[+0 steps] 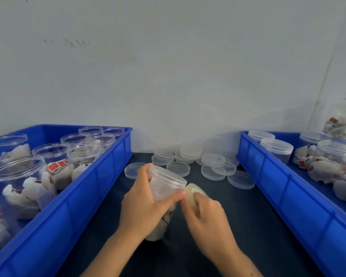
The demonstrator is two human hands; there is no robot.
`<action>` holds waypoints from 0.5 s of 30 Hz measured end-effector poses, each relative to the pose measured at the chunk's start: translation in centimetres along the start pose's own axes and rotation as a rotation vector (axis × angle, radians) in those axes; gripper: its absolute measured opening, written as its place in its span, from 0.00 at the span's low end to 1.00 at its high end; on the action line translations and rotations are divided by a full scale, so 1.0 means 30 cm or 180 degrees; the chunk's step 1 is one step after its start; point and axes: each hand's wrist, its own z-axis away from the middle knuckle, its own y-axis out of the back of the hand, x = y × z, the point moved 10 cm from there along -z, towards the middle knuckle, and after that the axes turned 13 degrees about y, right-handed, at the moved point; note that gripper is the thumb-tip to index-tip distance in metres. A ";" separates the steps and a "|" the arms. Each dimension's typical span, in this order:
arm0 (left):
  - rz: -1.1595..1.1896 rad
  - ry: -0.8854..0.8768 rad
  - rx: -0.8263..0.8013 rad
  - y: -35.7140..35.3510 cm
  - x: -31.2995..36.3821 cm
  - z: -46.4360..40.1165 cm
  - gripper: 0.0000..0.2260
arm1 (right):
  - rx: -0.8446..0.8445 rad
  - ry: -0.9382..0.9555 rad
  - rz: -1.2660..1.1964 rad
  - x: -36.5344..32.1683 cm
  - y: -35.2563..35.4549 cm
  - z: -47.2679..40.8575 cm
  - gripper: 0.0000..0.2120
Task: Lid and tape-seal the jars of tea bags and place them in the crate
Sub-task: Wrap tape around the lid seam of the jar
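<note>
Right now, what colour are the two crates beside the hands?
Both crates are solid blue, seen in the head view.

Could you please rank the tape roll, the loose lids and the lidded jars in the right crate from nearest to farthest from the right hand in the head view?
1. tape roll: in the right hand.
2. loose lids: beyond, mid-table.
3. lidded jars: far right, in the right crate.

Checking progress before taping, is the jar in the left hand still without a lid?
No, the jar gripped by the left hand already wears a clear lid.
</note>
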 end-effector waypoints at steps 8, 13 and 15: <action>0.0686 0.0404 -0.0188 0.007 -0.081 -0.044 0.43 | -0.0506 0.0231 0.0920 -0.043 0.035 -0.010 0.27; 0.0981 0.0478 -0.0494 -0.012 -0.112 -0.075 0.38 | -0.0531 0.0072 0.0950 -0.001 0.068 -0.028 0.30; 0.1196 0.0500 -0.0752 -0.033 -0.112 -0.075 0.36 | -0.0547 -0.0029 0.0911 0.018 0.069 -0.035 0.29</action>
